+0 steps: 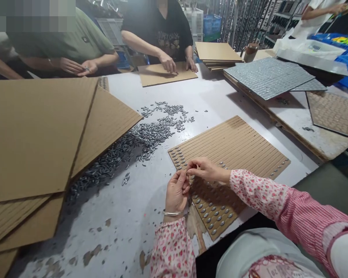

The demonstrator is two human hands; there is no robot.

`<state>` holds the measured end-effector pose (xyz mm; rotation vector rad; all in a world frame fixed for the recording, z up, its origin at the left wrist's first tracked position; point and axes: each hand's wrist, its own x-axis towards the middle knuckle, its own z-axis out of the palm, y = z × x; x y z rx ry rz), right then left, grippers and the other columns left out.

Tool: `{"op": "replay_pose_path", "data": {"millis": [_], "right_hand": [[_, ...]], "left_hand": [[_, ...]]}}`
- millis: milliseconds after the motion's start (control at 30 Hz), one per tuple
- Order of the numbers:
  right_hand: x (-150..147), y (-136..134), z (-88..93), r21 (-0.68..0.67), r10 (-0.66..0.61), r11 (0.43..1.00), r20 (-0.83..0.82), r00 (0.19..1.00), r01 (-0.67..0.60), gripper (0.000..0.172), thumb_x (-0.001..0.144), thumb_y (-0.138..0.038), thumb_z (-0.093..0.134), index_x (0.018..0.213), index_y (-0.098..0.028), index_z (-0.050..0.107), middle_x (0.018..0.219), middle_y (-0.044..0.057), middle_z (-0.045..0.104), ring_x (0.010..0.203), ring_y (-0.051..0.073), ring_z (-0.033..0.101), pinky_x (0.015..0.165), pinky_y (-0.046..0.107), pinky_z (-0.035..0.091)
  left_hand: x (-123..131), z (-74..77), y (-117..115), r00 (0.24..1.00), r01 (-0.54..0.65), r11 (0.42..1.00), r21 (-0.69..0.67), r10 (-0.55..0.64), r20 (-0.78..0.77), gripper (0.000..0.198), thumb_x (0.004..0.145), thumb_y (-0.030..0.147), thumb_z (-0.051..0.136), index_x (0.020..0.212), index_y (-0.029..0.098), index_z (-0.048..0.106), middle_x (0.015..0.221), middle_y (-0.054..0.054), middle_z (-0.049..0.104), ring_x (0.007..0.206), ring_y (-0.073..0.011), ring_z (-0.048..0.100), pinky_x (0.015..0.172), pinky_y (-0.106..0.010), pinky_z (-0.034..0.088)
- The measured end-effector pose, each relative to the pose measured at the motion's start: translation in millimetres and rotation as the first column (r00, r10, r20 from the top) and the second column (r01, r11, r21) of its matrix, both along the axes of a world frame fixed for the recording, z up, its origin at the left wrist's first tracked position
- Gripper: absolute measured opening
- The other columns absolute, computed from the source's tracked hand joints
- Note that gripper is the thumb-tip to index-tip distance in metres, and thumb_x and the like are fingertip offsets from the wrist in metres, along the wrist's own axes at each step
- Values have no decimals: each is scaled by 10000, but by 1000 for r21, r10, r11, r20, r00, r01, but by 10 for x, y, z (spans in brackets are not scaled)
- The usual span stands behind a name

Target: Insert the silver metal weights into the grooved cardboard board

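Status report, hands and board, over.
Left hand and right hand meet fingertip to fingertip over brown ribbed cardboard sheet. Small grey oval metal pieces fill its near corner. Loose grey pile left of it.

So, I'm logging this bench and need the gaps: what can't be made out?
Head view:
Whether the left hand or right hand holds a piece: fingers cover it.
Some metal pieces: under the cardboard sheets.
Near edge of the ridged board: partly behind the sleeve.
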<state>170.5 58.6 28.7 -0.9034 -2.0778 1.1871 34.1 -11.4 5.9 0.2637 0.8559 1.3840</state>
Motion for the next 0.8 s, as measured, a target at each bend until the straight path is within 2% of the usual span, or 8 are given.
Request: {"op": "replay_pose_path", "data": {"millis": [100,200,267,367,500,633,700,800], "right_hand": [[151,112,-44,-19,-57,998,138,989,60,115,832,-225,543,797,-131,599,696,-14,564,647,92,466,610,205,360],[291,193,-72,119,-79,992,351,933,39,105,812,-232,583,768,-140,606,749,9,580,744,124,477,709,247,350],[330,197,-89,195,-71,981,462,884,-23,130,820,-276,582,779,-157,618,803,24,594,814,149,473,760,278,326],[310,145,-123,215,-72,975,561,825,-61,179,840,-339,551,802,-178,621,846,35,598,857,167,464,771,294,306],[244,80,-169,243,-121,969,609,784,-39,176,840,-333,541,809,-176,613,874,47,596,880,180,455,759,296,295],[226,48,-171,265,-143,964,604,784,-29,156,843,-306,525,798,-174,597,868,52,595,870,179,457,756,294,300],[236,30,-175,270,-135,962,588,797,-36,160,845,-313,519,795,-179,591,867,50,595,861,176,463,751,291,308],[262,16,-233,282,-122,958,571,812,-54,170,843,-328,510,779,-191,587,846,49,594,854,186,476,743,297,324]], "left_hand": [[-84,14,20,994,-99,995,-14,99,36,161,790,211,594,927,129,618,783,-36,622,536,-33,510,433,-99,411],[-192,36,34,957,-263,960,-97,272,96,185,843,116,470,968,136,604,977,-87,642,699,-60,594,578,-129,491],[-227,42,38,935,-300,938,-171,325,145,175,866,100,419,885,132,591,957,-85,648,660,-47,584,541,-112,477],[-211,29,43,926,-277,937,-214,320,202,200,887,111,389,785,117,561,817,-70,640,539,-27,522,439,-89,414],[-167,2,55,920,-287,937,-199,327,214,201,887,109,391,844,112,587,717,-33,609,501,-24,495,416,-85,396],[-156,12,33,919,-298,935,-193,336,207,232,863,62,393,968,119,593,964,-105,640,711,-78,603,593,-159,510],[-150,13,6,916,-307,929,-208,348,198,205,841,48,430,941,126,591,991,-113,637,682,-71,598,557,-147,499],[-144,-15,-23,902,-341,907,-248,390,187,137,852,94,452,800,108,578,876,-114,635,572,-46,556,469,-118,454]]}}
